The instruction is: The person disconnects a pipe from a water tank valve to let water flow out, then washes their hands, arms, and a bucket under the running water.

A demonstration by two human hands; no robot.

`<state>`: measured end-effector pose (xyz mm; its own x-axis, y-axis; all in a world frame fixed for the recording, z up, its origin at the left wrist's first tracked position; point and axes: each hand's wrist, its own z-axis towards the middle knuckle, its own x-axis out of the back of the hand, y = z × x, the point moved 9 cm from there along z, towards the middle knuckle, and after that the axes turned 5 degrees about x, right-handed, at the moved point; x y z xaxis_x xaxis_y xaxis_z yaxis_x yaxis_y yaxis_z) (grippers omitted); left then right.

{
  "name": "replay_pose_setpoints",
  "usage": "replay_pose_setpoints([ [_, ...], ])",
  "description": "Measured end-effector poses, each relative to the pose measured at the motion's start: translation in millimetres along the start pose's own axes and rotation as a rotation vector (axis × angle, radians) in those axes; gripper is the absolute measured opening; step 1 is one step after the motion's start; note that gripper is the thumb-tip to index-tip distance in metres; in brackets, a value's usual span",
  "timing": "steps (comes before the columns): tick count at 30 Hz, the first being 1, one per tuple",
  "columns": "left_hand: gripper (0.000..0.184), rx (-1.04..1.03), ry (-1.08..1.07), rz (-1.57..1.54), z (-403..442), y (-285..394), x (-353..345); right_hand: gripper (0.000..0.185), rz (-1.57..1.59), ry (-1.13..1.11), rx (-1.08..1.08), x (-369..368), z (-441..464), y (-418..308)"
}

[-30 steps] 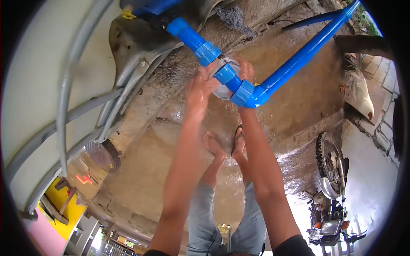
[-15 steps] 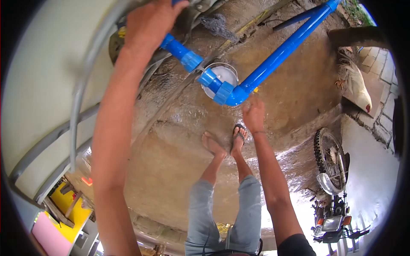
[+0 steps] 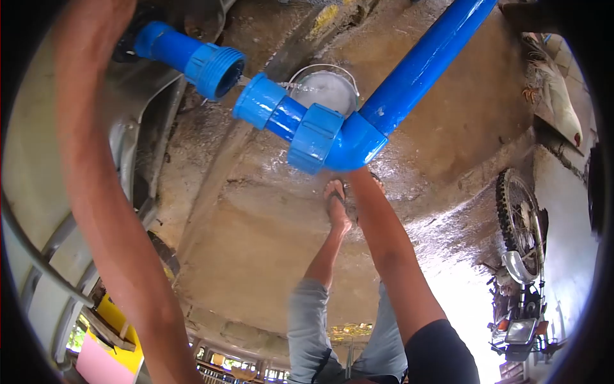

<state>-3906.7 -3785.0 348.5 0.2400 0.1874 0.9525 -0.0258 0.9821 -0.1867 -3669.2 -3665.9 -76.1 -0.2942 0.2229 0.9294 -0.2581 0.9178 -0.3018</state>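
Note:
A blue pipe end with a threaded collar (image 3: 214,69) points at a second blue pipe piece (image 3: 259,101), with a gap between them. The second piece joins an elbow (image 3: 358,142) and a long blue pipe (image 3: 428,61) rising to the upper right. Under the pipes stands a bucket (image 3: 327,91) with pale contents and a raised handle; a thin stream of water shows near the gap. My left hand (image 3: 96,13) is at the top left edge, its fingers out of view. My right forearm reaches up to the elbow, which hides my right hand.
A motorcycle (image 3: 521,256) is at the right, with a white chicken (image 3: 559,102) above it. Metal tubes (image 3: 45,262) and a pale tank-like surface line the left side. My legs and feet (image 3: 336,205) are below the bucket on the wet ground.
Both hands were at the pipe joint by the bucket, then separated. My left hand has moved up and left, my right hand behind the elbow. The pipes now look larger and closer.

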Motion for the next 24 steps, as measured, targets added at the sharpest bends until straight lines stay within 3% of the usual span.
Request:
replay_pose_setpoints([
  [3, 0.052, 0.059, -0.071, 0.007, 0, -5, -6, 0.025, 0.004, -0.087, 0.037, -9, -5, 5],
  [7, 0.064, 0.198, -0.11, 0.057, 23, -40, -31, 0.018, 0.19, 0.064, 0.034, 24, -2, 26],
  [10, 0.058, 0.18, -0.077, 0.01, 25, -41, -28, 0.015, 0.089, -0.026, 0.028, 52, -18, 34],
  [11, 0.058, 0.155, -0.025, -0.001, 23, -37, -20, 0.015, 0.163, -0.028, -0.026, 62, -29, 40],
  [13, 0.055, 0.151, -0.171, 0.073, 25, -40, -29, 0.014, 0.26, -0.078, -0.149, 89, -55, 52],
  [16, 0.045, 0.112, -0.154, -0.031, 28, -25, -12, 0.014, 0.375, -0.179, -0.436, 141, -99, 86],
  [18, 0.041, 0.1, -0.185, -0.072, 27, -25, -13, 0.017, 0.35, -0.066, -0.488, 178, -130, 103],
  [22, 0.044, 0.051, -0.175, -0.16, 28, -30, -16, 0.014, 0.25, 0.053, -0.417, 322, -153, 118],
  [24, 0.047, -0.036, -0.007, -0.191, 28, -30, -12, 0.013, 0.219, 0.158, -0.379, 385, -158, 133],
])
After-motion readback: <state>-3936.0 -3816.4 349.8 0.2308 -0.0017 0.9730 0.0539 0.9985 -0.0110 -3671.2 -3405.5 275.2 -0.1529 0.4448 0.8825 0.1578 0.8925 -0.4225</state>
